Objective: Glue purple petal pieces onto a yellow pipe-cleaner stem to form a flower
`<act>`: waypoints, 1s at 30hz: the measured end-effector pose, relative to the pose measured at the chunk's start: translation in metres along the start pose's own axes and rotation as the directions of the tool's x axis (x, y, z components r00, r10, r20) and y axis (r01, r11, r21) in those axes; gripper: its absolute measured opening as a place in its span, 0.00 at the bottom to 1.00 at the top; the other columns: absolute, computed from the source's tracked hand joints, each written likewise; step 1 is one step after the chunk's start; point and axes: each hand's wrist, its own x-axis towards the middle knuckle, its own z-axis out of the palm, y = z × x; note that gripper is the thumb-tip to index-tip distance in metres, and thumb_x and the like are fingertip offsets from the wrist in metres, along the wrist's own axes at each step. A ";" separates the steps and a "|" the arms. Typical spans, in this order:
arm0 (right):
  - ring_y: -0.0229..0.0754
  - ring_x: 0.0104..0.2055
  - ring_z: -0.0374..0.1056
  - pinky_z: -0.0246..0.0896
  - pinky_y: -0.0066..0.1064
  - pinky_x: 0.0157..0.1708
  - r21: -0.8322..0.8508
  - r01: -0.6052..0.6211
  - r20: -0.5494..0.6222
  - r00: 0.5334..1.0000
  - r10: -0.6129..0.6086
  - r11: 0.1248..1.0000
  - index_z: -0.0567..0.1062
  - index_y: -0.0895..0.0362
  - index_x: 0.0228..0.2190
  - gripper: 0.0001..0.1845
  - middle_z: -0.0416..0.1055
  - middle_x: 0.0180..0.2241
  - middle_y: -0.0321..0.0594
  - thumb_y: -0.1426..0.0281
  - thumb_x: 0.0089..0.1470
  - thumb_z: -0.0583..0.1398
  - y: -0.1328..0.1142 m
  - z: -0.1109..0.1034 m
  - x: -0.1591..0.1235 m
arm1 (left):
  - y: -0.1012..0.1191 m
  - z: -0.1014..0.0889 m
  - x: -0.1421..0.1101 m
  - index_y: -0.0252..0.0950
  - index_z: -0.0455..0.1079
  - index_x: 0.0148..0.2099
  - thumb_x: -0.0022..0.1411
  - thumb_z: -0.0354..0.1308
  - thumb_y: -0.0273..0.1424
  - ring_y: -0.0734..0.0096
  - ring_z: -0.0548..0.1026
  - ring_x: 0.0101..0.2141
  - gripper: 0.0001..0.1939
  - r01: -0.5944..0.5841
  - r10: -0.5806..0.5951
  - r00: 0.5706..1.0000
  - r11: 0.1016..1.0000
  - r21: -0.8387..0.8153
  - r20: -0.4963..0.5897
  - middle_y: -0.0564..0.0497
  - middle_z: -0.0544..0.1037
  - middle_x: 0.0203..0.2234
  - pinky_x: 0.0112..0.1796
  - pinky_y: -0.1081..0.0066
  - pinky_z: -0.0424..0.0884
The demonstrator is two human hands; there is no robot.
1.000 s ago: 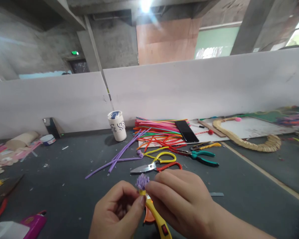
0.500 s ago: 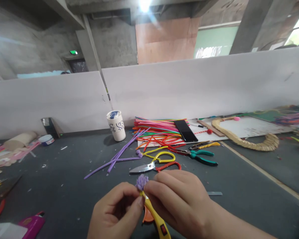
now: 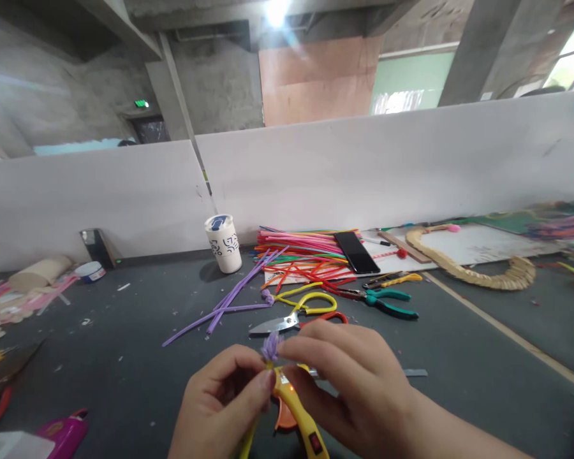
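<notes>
Low in the middle, my left hand (image 3: 222, 408) pinches the stem of a small purple fuzzy tuft (image 3: 270, 346) on a yellow pipe cleaner. My right hand (image 3: 349, 386) closes its fingers on the tuft from the right. Just under both hands lies a yellow and orange glue gun (image 3: 299, 417) on the dark table (image 3: 124, 363). Scissors with yellow and red handles (image 3: 299, 315) lie right beyond my fingers.
Purple pipe cleaners (image 3: 229, 303) and a many-coloured pile (image 3: 306, 255) with a black phone (image 3: 356, 250) lie further back. Green-handled pliers (image 3: 385, 303), a white cup (image 3: 224, 242) and a pink lighter (image 3: 62, 433) are around. A white partition wall (image 3: 363, 172) closes the back.
My right hand's fingers have shifted slightly over the tuft and spread a little wider. The purple tuft looks narrower. More of the glue gun shows.
</notes>
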 end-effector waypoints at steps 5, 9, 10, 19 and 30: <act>0.35 0.16 0.60 0.40 0.28 0.17 -0.291 -0.398 0.454 0.743 0.491 0.870 0.72 0.58 0.17 0.19 0.68 0.15 0.36 0.66 0.59 0.58 -0.001 -0.004 0.000 | 0.006 -0.008 0.013 0.34 0.75 0.23 0.37 0.77 0.35 0.89 0.56 0.11 0.16 0.241 -0.235 0.970 0.935 -0.258 0.055 0.57 0.72 0.12 0.13 0.86 0.50; 0.45 0.18 0.70 0.34 0.32 0.17 -0.560 -0.375 0.607 0.422 0.674 0.739 0.79 0.59 0.18 0.26 0.75 0.17 0.47 0.56 0.59 0.58 0.000 0.021 -0.021 | 0.008 -0.013 0.017 0.32 0.74 0.23 0.35 0.78 0.34 0.90 0.55 0.11 0.17 0.249 -0.225 0.968 0.906 -0.342 0.109 0.58 0.71 0.13 0.11 0.86 0.51; 0.48 0.20 0.72 0.36 0.31 0.17 -0.564 -0.379 0.611 0.407 0.679 0.734 0.80 0.59 0.19 0.26 0.76 0.18 0.49 0.55 0.59 0.58 -0.001 0.028 -0.026 | 0.009 -0.014 0.017 0.32 0.74 0.23 0.36 0.77 0.34 0.89 0.56 0.12 0.17 0.246 -0.219 0.969 0.907 -0.341 0.115 0.58 0.71 0.14 0.12 0.86 0.52; 0.50 0.25 0.76 0.47 0.30 0.21 -0.482 -0.531 0.529 0.458 0.715 0.697 0.80 0.58 0.22 0.12 0.80 0.24 0.48 0.65 0.51 0.62 -0.007 0.057 -0.049 | 0.013 -0.019 0.016 0.30 0.75 0.27 0.44 0.75 0.30 0.89 0.60 0.15 0.12 0.236 -0.185 0.970 0.880 -0.412 0.159 0.56 0.73 0.19 0.17 0.86 0.60; 0.42 0.32 0.70 0.62 0.29 0.29 0.035 -0.835 0.356 0.523 0.774 0.549 0.72 0.58 0.35 0.16 0.75 0.32 0.42 0.58 0.57 0.54 0.030 0.013 -0.039 | 0.022 -0.027 0.015 0.31 0.75 0.26 0.41 0.76 0.26 0.90 0.61 0.13 0.12 0.170 -0.100 0.981 0.849 -0.500 0.163 0.56 0.73 0.17 0.14 0.88 0.61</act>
